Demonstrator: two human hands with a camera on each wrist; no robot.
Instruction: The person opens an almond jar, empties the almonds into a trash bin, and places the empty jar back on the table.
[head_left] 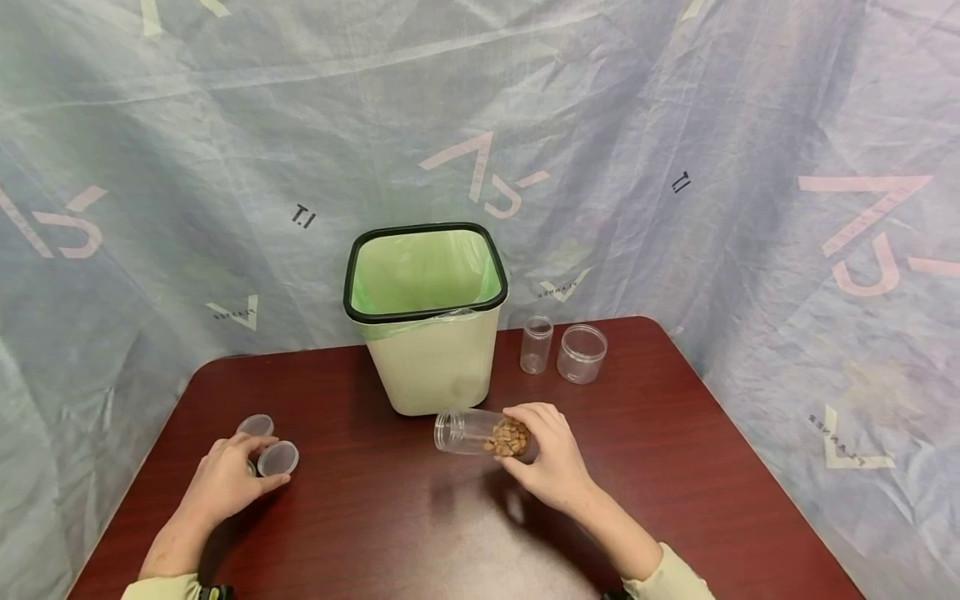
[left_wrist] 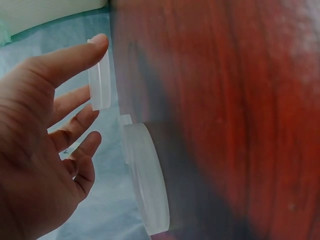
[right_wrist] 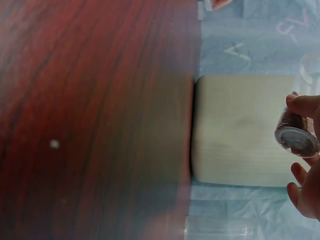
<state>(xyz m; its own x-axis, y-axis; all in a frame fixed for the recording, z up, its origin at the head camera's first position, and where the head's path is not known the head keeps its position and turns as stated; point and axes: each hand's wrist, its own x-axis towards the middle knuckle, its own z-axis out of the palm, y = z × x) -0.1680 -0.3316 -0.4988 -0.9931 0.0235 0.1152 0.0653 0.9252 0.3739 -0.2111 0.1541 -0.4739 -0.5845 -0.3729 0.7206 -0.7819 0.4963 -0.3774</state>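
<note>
My left hand [head_left: 225,479] pinches a small translucent lid [head_left: 278,458] between thumb and fingers, above the table's left side. In the left wrist view, this held lid [left_wrist: 101,82] stands on edge, apart from a larger lid [left_wrist: 150,180] and a smaller lid [left_wrist: 125,125] lying on the table. My right hand [head_left: 551,454] grips a clear jar [head_left: 472,432] near its base. The jar lies almost level in the air, its uncovered mouth facing left. Brown kibble-like pieces [head_left: 510,437] gather at its base end, also visible in the right wrist view through the jar's bottom [right_wrist: 297,141].
A cream trash bin [head_left: 435,367] with a black rim and green liner stands at the table's back. Right of it are a narrow clear jar [head_left: 536,354] and a wider clear jar [head_left: 581,358], both upright. A printed cloth [head_left: 600,167] hangs behind the dark red table [head_left: 360,533].
</note>
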